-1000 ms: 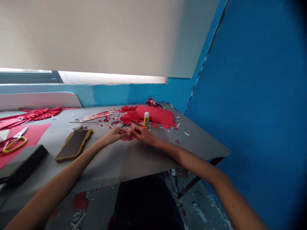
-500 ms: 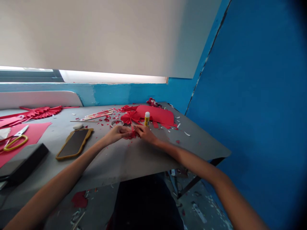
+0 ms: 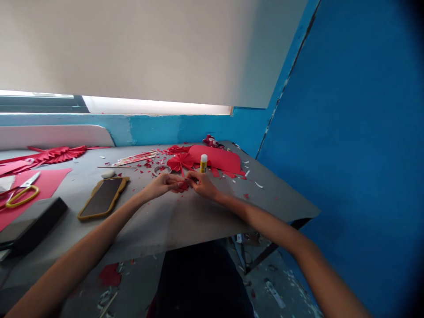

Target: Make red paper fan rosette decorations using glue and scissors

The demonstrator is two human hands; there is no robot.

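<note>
A small piece of red paper (image 3: 184, 185) is pinched between my two hands, just above the grey table. My left hand (image 3: 164, 183) is closed on its left side, fingers pointing right. From the other side my right hand (image 3: 202, 183) grips it with thumb and fingers pressed together. The paper's shape is mostly hidden by the fingers. Right behind the hands lies a pleated red paper fan (image 3: 180, 162). A glue stick (image 3: 203, 164) with a white cap stands upright behind my right hand. A roll of clear tape (image 3: 162, 170) lies behind my left hand.
A phone in a yellow case (image 3: 104, 198) lies left of my hands. Farther left are scissors (image 3: 23, 194), a dark box (image 3: 33, 223) and red paper (image 3: 53, 183). Thin sticks (image 3: 137, 157), paper scraps and a large red sheet (image 3: 215, 158) lie at the back. A blue wall (image 3: 357, 154) rises on the right.
The red strip that stuck up between my hands is no longer visible. My right fingers have shifted slightly on the paper; the things on the table stay in place.
</note>
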